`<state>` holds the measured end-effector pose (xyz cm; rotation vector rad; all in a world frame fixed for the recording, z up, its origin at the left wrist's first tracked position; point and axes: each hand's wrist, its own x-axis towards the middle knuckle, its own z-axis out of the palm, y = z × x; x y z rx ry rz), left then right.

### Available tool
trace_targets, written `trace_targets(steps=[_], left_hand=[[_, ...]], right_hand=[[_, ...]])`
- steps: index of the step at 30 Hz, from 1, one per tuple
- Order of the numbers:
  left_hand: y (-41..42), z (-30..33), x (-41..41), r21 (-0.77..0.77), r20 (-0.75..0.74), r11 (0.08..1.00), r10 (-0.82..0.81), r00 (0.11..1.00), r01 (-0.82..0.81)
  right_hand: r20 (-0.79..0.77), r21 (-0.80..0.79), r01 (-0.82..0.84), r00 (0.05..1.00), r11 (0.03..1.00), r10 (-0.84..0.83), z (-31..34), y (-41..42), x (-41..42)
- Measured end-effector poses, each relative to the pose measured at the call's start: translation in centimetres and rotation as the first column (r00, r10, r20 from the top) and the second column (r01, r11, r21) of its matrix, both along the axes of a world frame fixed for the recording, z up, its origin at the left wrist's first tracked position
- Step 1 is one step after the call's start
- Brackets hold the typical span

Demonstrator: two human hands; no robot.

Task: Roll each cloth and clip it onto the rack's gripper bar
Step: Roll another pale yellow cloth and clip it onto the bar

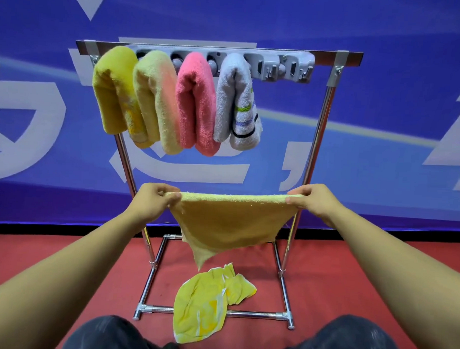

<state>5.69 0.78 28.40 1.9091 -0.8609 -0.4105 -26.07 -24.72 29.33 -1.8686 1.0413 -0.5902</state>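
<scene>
- Behind everything you have a blue banner (383,75) with large pale characters; they are cropped and I can't read them as words. Below it is a red floor (350,283).
- The rack (317,141) stands on that floor straight ahead of you, its grey gripper bar (287,68) running left to right across the top.
- Four rolled cloths already hang clipped along the bar's left part: a yellow one (112,92), a pale green-and-peach one (158,98), a pink one (195,102) and a white striped one (236,104). The slots to the right of the white one look free.
- The tan cloth (230,221) hangs stretched between your hands, below the bar and in front of the rack's legs. Its top edge lies left to right, parallel to the bar; the rest droops to a point.
- Your left hand (152,200) pinches the cloth's left top corner, and your right hand (314,200) pinches the right one. Both sit at about the same height, so neither is clearly nearer; the free slots lie up and toward your right hand.
- A crumpled yellow cloth (203,304) lies on the floor across the rack's front base rail, between your knees.
- No brand or label is readable on any cloth.
</scene>
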Motion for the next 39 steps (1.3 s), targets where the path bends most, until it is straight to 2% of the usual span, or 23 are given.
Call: trace_targets(steps=[3, 6, 8, 11, 13, 18, 23, 26, 28, 30, 32, 34, 36, 39], left_hand=[[-0.3, -0.7, -0.2, -0.098, -0.154, 0.992, 0.061, 0.986, -0.076], [-0.5, -1.3, -0.4, -0.119, -0.196, 0.987, 0.085, 0.977, -0.110], [-0.6, -1.7, -0.1, -0.087, -0.129, 0.990, 0.099, 0.987, -0.110], [-0.4, -1.6, 0.4, 0.089, 0.098, 0.994, 0.054, 0.994, -0.063], [-0.4, -1.2, 0.5, 0.156, 0.176, 0.987, 0.018, 0.984, -0.046], [-0.6, -0.4, 0.2, 0.148, 0.275, 0.988, 0.012, 0.962, -0.054], [-0.3, -0.6, 0.0, 0.206, 0.409, 0.977, -0.038, 0.912, -0.051], [0.0, -1.1, 0.3, 0.193, 0.425, 0.981, -0.082, 0.901, -0.002], [0.3, -1.5, 0.3, 0.114, 0.364, 0.992, -0.096, 0.927, 0.058], [0.7, -2.1, 0.2, 0.001, 0.194, 0.998, -0.056, 0.979, 0.057], [0.9, -2.6, -0.2, -0.107, -0.006, 0.994, 0.008, 1.000, -0.009], [0.8, -3.3, -0.4, -0.210, -0.159, 0.973, 0.061, 0.985, -0.095], [0.6, -3.9, -0.5, -0.293, -0.272, 0.938, 0.104, 0.957, -0.185], [0.0, -5.1, -0.5, -0.346, -0.327, 0.899, 0.154, 0.932, -0.270]], right_hand=[[-0.066, -0.019, -0.015, 0.998, 1.000, 0.014, -0.3, 0.2, 0.1], [-0.118, -0.060, -0.011, 0.993, 0.998, 0.003, -0.6, 0.3, 0.5], [-0.185, -0.106, -0.017, 0.983, 0.994, -0.002, -0.7, 0.2, 0.7], [-0.251, -0.160, -0.021, 0.968, 0.987, -0.020, -0.7, 0.1, 0.7], [-0.285, -0.183, -0.020, 0.958, 0.983, -0.034, -0.5, 0.0, 0.4], [-0.344, -0.219, -0.035, 0.938, 0.975, -0.044, -0.6, -0.2, -0.1], [-0.451, -0.275, -0.137, 0.893, 0.951, -0.001, -1.5, -0.2, -0.9], [-0.439, -0.302, -0.181, 0.898, 0.936, 0.031, -1.8, -0.3, -1.4], [-0.351, -0.313, -0.179, 0.934, 0.933, 0.062, -2.3, -0.3, -1.8], [-0.213, -0.270, -0.114, 0.975, 0.956, 0.057, -2.5, 0.0, -2.1], [-0.061, -0.128, -0.028, 0.998, 0.991, 0.020, -2.9, 0.6, -2.3], [0.086, 0.015, 0.026, 0.996, 1.000, -0.027, -3.5, 0.9, -2.3], [0.159, 0.075, 0.087, 0.982, 0.993, -0.098, -4.2, 1.0, -2.1], [0.256, 0.165, 0.148, 0.948, 0.975, -0.187, -5.7, 0.5, -1.3]])
